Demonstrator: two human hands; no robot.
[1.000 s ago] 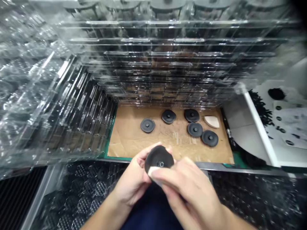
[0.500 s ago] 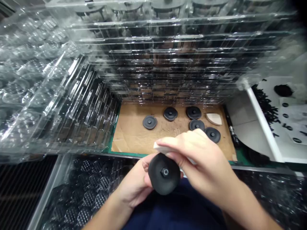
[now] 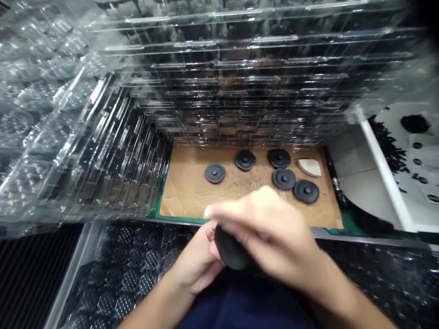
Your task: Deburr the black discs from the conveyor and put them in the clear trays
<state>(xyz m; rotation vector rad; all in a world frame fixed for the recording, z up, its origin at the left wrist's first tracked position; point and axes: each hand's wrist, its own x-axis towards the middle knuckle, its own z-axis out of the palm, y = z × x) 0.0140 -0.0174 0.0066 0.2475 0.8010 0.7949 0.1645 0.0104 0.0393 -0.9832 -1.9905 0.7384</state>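
"Navy cloth is nearest. Where's the held disc?"

"Just above it: one black disc, smooth and rounded, its edge pinched between thumb and fingers of the left hand."

"And the right hand?"

"Its blurred fingers lie close together across the disc, covering much of it. I can't tell what they pinch."

"Beyond that?"

"Brown cardboard, creased and scuffed, bearing five dark, round-cornered plates, each with a small raised hub in the middle. Three cluster on the right; two lie apart to their left. One pale wedge, flat, sits beside the cluster."

"Farthest back?"

"Glossy, clear plastic trays, stacked in ridged layers, too many to count."
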